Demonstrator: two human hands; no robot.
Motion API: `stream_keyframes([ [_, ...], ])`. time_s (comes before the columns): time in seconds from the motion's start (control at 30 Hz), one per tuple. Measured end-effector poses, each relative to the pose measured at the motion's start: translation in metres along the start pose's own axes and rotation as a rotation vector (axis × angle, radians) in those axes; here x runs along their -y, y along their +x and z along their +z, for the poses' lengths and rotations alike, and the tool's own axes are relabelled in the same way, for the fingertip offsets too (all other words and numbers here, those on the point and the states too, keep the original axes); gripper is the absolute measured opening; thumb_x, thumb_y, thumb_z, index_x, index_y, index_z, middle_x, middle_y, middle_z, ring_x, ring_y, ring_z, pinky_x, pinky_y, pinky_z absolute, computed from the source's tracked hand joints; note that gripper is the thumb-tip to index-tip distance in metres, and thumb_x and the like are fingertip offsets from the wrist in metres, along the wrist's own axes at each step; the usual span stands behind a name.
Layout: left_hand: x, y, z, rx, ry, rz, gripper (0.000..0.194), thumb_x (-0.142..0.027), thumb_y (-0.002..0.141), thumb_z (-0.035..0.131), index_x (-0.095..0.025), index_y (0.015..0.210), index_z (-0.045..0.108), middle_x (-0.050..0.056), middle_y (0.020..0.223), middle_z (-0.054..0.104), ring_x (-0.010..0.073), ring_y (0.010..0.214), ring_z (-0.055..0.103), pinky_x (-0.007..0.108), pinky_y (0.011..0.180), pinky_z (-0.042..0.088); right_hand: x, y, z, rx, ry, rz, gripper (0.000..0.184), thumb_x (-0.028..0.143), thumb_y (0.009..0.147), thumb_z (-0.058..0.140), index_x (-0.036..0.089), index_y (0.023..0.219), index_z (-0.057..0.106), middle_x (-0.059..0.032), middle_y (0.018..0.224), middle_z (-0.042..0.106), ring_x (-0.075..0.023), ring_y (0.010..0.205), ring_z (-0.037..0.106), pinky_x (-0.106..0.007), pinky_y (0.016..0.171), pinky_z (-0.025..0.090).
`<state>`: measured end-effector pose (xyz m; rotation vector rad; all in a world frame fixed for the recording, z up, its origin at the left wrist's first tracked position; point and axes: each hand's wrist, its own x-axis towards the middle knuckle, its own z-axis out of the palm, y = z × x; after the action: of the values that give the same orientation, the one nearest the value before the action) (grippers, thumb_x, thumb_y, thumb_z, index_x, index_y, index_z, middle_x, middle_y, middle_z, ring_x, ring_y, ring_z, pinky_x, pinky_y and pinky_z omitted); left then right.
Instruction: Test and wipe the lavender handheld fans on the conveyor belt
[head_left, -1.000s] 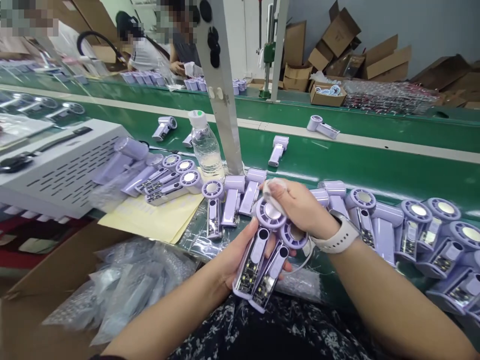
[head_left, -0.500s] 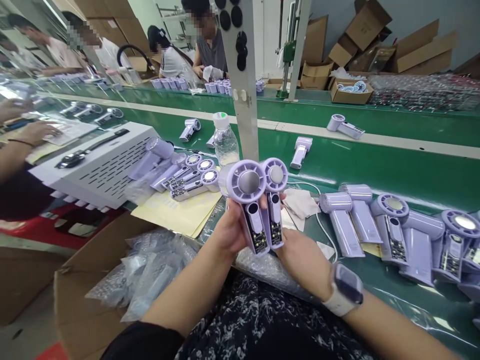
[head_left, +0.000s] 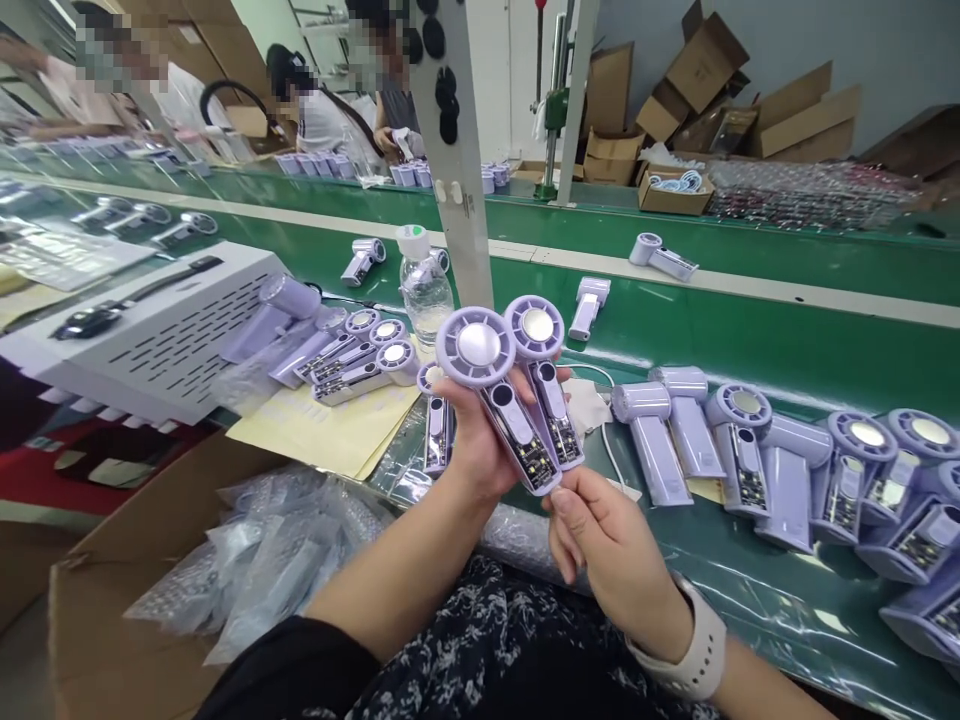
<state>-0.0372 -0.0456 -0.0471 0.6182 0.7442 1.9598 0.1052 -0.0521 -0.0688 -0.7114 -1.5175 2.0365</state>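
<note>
My left hand (head_left: 478,445) is wrapped round two lilac handheld fans, side by side with their round heads up. The nearer fan (head_left: 517,425) and the farther fan (head_left: 553,405) both have open handles showing circuit boards. At the lower end of the nearer handle, my right hand (head_left: 619,545) pinches with thumb and forefinger; its other fingers are curled. A white watch strap (head_left: 694,640) circles the right wrist. Just left of my left hand, another fan (head_left: 436,435) with a bare circuit board is partly hidden behind my thumb.
More fans lie in a row (head_left: 746,455) at the right and on yellow paper (head_left: 330,425) at the left. A clear bottle (head_left: 426,285) stands near a metal post (head_left: 461,200). A cardboard box (head_left: 97,590) holds bubble bags (head_left: 277,560). Co-workers sit beyond the green belt (head_left: 750,330).
My right hand has moved down from behind the fans to their handle ends. The two fans now tilt, heads leaning left, and another fan shows beside my left hand. The view has shifted rightward.
</note>
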Motion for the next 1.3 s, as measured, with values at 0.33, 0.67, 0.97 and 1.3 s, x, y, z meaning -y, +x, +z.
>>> stream_keyframes([
  [0.33, -0.007, -0.001, -0.003, -0.133, -0.055, -0.038, 0.078, -0.097, 0.072, 0.039, -0.021, 0.061, 0.048, 0.011, 0.103, 0.074, 0.0321, 0.110, 0.069, 0.044, 0.082, 0.062, 0.006, 0.002, -0.012, 0.035, -0.402, -0.247, 0.032, 0.043, 0.106, 0.044, 0.022, 0.086, 0.057, -0.0056, 0.095, 0.064, -0.0200, 0.089, 0.059, -0.033, 0.079, 0.046],
  [0.67, 0.005, -0.003, -0.001, 0.016, -0.047, 0.176, 0.078, -0.095, 0.068, 0.051, -0.018, 0.054, 0.062, 0.009, 0.097, 0.074, 0.0224, 0.082, 0.072, 0.032, 0.069, 0.062, -0.010, 0.003, 0.004, -0.180, 0.070, -0.008, 0.047, 0.061, 0.099, 0.055, 0.023, 0.073, 0.046, 0.0112, 0.045, 0.038, -0.0087, 0.038, 0.042, -0.022, 0.044, 0.033],
  [0.97, 0.003, -0.007, -0.009, -0.031, -0.129, 0.036, 0.073, -0.092, 0.062, 0.061, -0.020, 0.065, 0.062, 0.009, 0.108, 0.073, 0.0279, 0.095, 0.071, 0.039, 0.079, 0.063, -0.013, 0.012, -0.013, -0.117, -0.223, -0.149, 0.039, 0.052, 0.105, 0.048, 0.022, 0.081, 0.056, -0.0002, 0.079, 0.058, -0.0160, 0.075, 0.051, -0.028, 0.070, 0.041],
  [1.3, -0.012, -0.010, -0.005, -0.119, -0.095, 0.142, 0.035, -0.055, 0.079, 0.065, -0.021, 0.088, 0.070, 0.008, 0.118, 0.074, 0.0323, 0.124, 0.064, 0.045, 0.104, 0.054, -0.024, 0.019, -0.015, -0.163, -0.274, -0.387, 0.035, 0.040, 0.106, 0.045, 0.023, 0.076, 0.051, -0.0071, 0.114, 0.064, -0.0216, 0.098, 0.058, -0.035, 0.085, 0.047],
])
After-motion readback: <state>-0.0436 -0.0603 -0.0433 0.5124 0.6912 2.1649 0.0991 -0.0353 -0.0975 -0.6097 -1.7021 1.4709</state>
